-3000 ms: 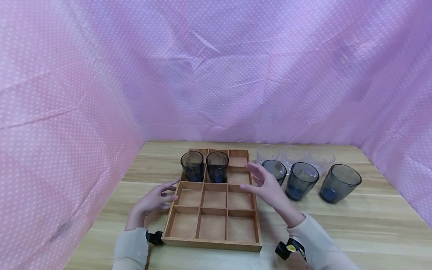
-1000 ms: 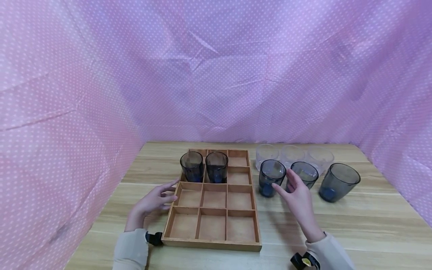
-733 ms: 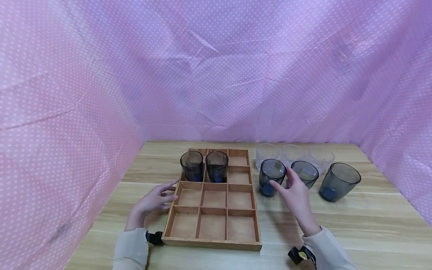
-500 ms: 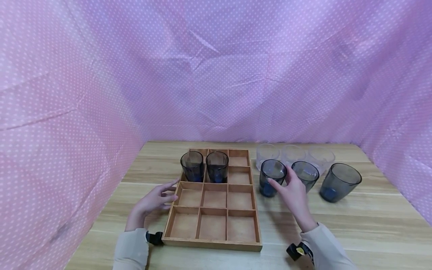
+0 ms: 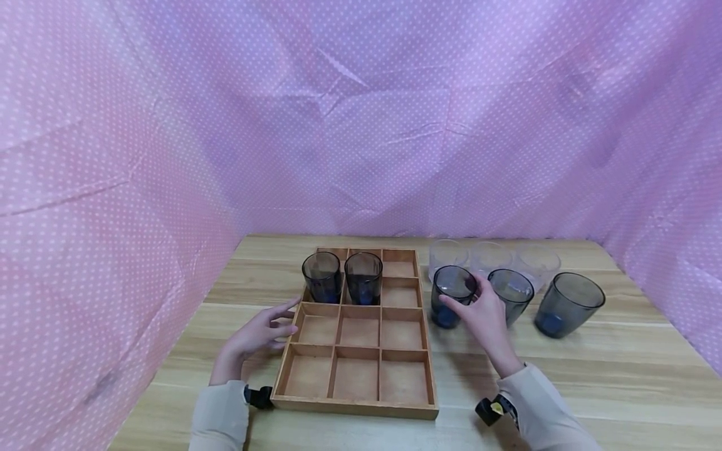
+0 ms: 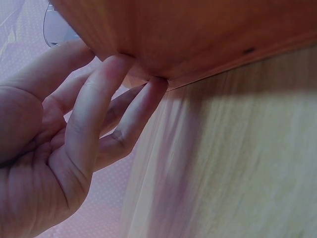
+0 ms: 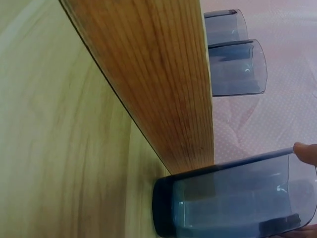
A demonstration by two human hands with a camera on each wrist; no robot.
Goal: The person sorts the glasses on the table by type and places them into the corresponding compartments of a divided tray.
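My right hand (image 5: 484, 316) grips a smoked-grey drinking glass (image 5: 447, 313), its thumb on the near side and fingers round the right side. In the right wrist view, a thumb tip (image 7: 306, 152) lies at the rim of this glass (image 7: 233, 198), beside the tray's wooden wall (image 7: 148, 74). My left hand (image 5: 256, 335) rests its fingertips against the left side of a wooden compartment tray (image 5: 352, 408). In the left wrist view, those fingertips (image 6: 116, 67) touch the tray's side (image 6: 198, 39). Two smoked-grey glasses (image 5: 323, 282) stand upright side by side in the tray's second row from the back.
Right of the held glass stand two more smoked-grey glasses, a middle one (image 5: 512, 291) and a far-right one (image 5: 566, 307). Behind them is a row of clear glasses (image 5: 491, 258). A pink dotted cloth (image 5: 361, 156) hangs round the wooden table (image 5: 620, 376).
My right hand has gone from the tray's right edge to the smoked glass and closed its grip on it. The glass has since shifted slightly left. My left hand stays put.
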